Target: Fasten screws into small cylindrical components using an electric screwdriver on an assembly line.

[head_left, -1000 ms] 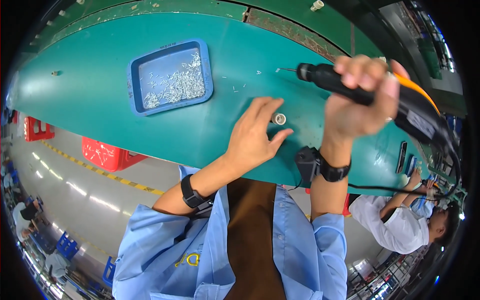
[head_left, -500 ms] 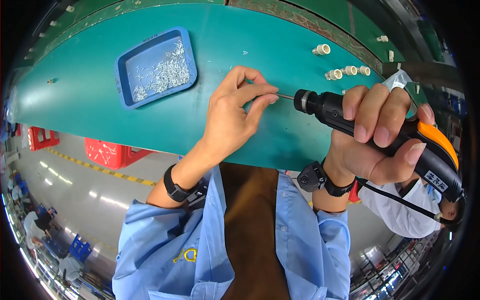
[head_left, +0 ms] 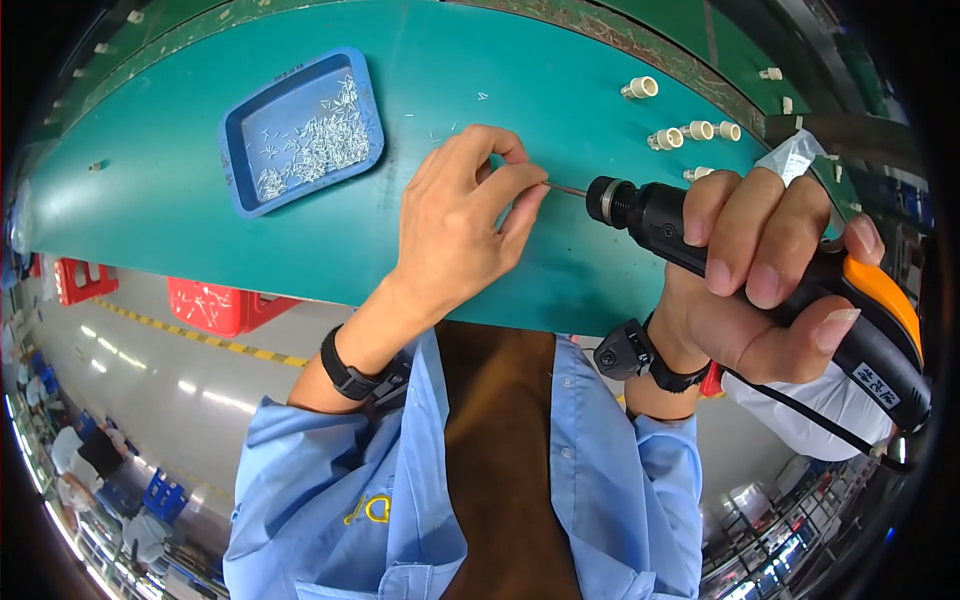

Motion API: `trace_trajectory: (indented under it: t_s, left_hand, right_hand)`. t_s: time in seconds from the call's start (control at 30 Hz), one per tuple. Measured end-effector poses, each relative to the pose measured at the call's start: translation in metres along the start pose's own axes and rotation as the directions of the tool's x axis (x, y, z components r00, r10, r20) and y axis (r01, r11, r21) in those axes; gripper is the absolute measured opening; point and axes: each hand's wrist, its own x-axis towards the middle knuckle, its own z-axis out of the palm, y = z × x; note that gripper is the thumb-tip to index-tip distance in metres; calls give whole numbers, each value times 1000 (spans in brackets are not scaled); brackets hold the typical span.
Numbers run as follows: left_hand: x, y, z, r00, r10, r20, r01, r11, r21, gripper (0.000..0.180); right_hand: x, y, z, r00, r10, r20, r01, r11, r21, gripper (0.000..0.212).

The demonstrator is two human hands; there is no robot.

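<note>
Fingers (head_left: 780, 225) of the right hand (head_left: 735, 325) wrap firmly around a black-and-orange electric screwdriver (head_left: 665, 225). Its bit (head_left: 567, 189) reaches the left hand (head_left: 455, 215), thumb and index fingertips (head_left: 533, 174) pinched together at the bit's tip; what they grip, I cannot tell. Farther out on the green tabletop (head_left: 150, 200) sit 5 cream cylindrical fittings (head_left: 640, 88) and, leftward, 1 blue tray (head_left: 262, 120) of small silvery fasteners (head_left: 335, 142).
</note>
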Motion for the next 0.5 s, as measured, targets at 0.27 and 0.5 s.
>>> trace_trajectory:
  t_s: [0.27, 0.5]
  left_hand:
    - [3, 3, -2, 998, 52, 28, -54, 996, 67, 16]
    - [3, 5, -2, 994, 95, 55, -100, 989, 113, 17]
  right_hand:
    - [-4, 1, 0, 999, -12, 35, 12, 1000, -9, 39]
    - [-6, 1, 0, 999, -14, 50, 15, 1000, -20, 40]
